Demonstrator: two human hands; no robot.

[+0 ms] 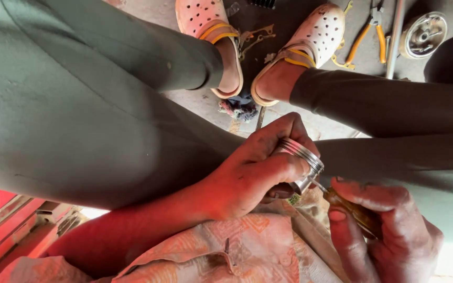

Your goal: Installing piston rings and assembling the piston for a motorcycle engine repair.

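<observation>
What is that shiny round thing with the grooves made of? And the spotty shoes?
The grooved round part in the left hand looks like bare metal: silvery, bright glints, crisp ring grooves. The shoes look like soft moulded plastic or foam, pale pink and matt, with punched holes, though the exact kind cannot be told.

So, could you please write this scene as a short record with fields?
left hand: grips a ribbed silver metal cylinder
right hand: holds an amber-handled screwdriver, tip at the cylinder's lower end
feet: pink perforated clogs on the concrete floor
floor tools: orange-handled pliers, round metal part
lap: orange patterned cloth
</observation>
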